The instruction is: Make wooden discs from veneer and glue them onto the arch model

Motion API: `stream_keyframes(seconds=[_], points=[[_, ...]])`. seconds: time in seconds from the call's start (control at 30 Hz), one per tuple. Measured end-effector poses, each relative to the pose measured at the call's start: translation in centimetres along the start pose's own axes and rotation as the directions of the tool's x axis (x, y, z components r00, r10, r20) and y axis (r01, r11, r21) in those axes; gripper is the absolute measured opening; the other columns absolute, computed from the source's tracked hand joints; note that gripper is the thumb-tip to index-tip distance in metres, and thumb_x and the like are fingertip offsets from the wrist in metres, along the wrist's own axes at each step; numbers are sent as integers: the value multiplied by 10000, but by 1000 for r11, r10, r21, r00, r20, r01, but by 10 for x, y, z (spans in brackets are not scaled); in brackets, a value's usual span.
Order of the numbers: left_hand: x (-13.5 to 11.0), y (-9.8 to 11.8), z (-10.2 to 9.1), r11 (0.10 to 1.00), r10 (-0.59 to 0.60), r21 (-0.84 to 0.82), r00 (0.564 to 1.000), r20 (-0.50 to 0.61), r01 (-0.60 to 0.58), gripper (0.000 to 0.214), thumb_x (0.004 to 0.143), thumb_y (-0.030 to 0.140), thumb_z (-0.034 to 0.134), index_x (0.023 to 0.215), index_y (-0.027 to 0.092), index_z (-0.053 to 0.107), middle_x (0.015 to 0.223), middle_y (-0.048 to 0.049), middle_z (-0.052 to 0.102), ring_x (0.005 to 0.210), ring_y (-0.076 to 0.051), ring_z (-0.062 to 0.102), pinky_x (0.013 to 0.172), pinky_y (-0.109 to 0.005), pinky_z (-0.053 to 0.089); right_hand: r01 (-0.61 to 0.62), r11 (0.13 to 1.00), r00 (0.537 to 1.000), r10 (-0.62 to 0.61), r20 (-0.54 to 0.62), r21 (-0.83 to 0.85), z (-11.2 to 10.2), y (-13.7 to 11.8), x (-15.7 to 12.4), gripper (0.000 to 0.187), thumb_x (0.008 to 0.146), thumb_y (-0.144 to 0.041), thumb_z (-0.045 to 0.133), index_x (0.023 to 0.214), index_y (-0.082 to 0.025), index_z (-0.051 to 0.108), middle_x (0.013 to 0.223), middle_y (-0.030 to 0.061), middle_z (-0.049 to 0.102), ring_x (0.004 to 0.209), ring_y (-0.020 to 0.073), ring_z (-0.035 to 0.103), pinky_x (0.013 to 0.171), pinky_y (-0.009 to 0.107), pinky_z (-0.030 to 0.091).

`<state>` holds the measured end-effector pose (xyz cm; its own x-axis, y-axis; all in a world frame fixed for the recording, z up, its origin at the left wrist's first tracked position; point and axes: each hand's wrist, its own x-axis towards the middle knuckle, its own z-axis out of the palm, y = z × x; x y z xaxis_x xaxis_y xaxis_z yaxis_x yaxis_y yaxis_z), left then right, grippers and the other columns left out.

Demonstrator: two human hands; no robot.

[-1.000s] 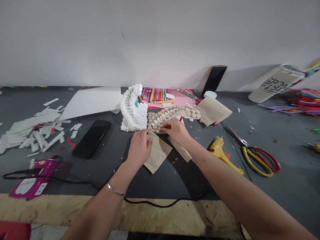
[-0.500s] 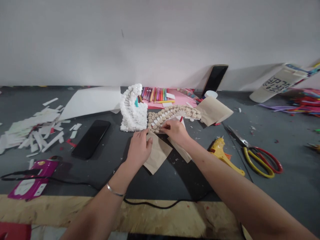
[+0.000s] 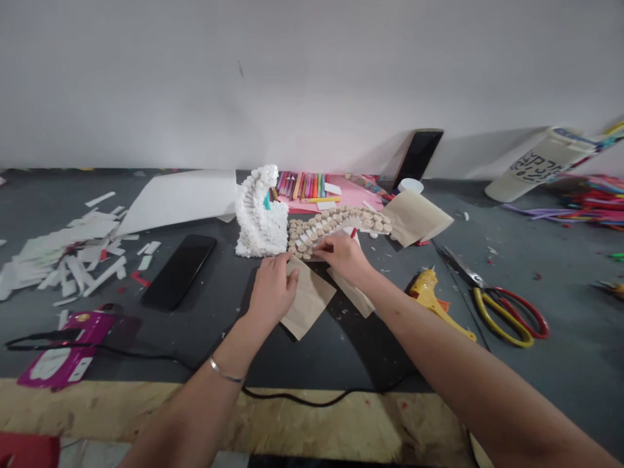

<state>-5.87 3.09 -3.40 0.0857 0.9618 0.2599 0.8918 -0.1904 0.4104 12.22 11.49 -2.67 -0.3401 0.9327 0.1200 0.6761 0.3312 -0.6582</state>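
Note:
A curved craft piece [image 3: 336, 222], covered in small beige rolled-paper discs with a white strip along it, lies in the middle of the table. Its left end meets a white, bumpy, wave-shaped model [image 3: 260, 224]. My left hand [image 3: 272, 286] rests at the craft's near left edge, fingers stretched out and thumb apart, over a piece of brown paper [image 3: 309, 299]. At the craft's lower edge, my right hand [image 3: 344, 259] is closed in a pinch. What lies between its fingertips is hidden; a small red end [image 3: 353, 232] shows just above the knuckles.
A yellow glue gun [image 3: 431, 296] and scissors [image 3: 502, 305] lie on the right. To the left are a black phone [image 3: 179, 272], white paper scraps [image 3: 73, 253] and a purple box [image 3: 73, 348] with a cable. Colored markers [image 3: 307, 185], a leaning phone [image 3: 419, 156] and a tumbler [image 3: 531, 166] stand behind.
Both hands hold almost the same places at the craft. The whole view has shifted very slightly.

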Motion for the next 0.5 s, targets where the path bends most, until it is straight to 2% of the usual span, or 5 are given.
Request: stream_keyframes(seconds=[0.2,0.33,0.4,0.5], points=[[-2,1,0,999,16,-29,999,-46,-17,323,911,230,464,1209,119,522,1167,-172,601,1125,-302,533,974,-457,441,76,986,996,-69,52,-150,-16,2,-16,129,845,-146,616,934,-173,706,925,51,733,816,168,672,736,261,488],[-5,5,-5,1000,21,-7,997,-80,-22,301,906,248,491,1174,114,513,1147,-170,526,1130,-295,516,941,-428,466,174,944,980,-140,139,-280,-26,-4,-27,164,825,-146,637,972,-164,708,1015,89,702,974,221,628,825,293,468],[-8,8,-7,999,37,23,997,-62,-36,288,906,269,509,1154,125,524,1110,-150,515,1105,-293,521,922,-425,473,207,917,972,-153,181,-340,-27,-8,-29,167,840,-139,611,972,-154,712,1018,107,695,1013,244,606,863,315,455],[-12,14,-11,992,75,101,996,43,-79,287,894,264,553,1160,158,551,1072,-115,519,1052,-278,529,898,-415,477,231,881,963,-148,224,-412,-28,-12,-29,166,868,-138,565,938,-140,716,999,129,691,1003,254,601,874,325,450]])
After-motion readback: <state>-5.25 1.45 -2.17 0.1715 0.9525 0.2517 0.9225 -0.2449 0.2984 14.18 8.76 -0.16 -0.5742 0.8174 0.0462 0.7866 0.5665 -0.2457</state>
